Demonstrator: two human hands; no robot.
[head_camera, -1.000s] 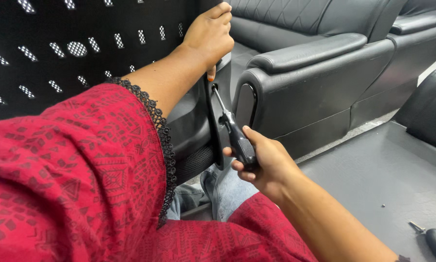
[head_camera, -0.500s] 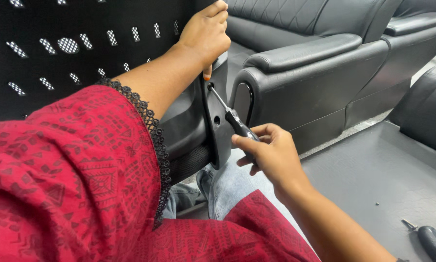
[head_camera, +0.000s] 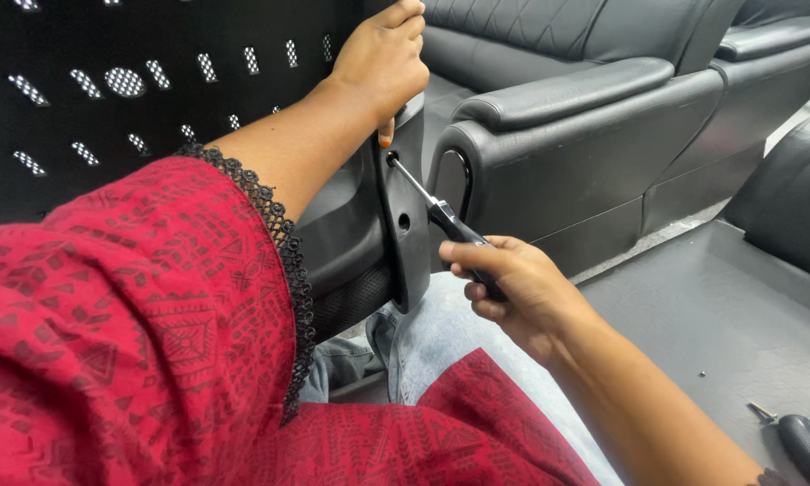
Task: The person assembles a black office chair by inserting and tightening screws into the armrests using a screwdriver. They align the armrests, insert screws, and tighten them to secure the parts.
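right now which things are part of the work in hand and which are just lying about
In use:
- left hand, gripping the top of the black chair part
- right hand, holding the screwdriver, tip at the chair part's upper hole

Lying about:
- second screwdriver on the grey floor
- black sofa behind
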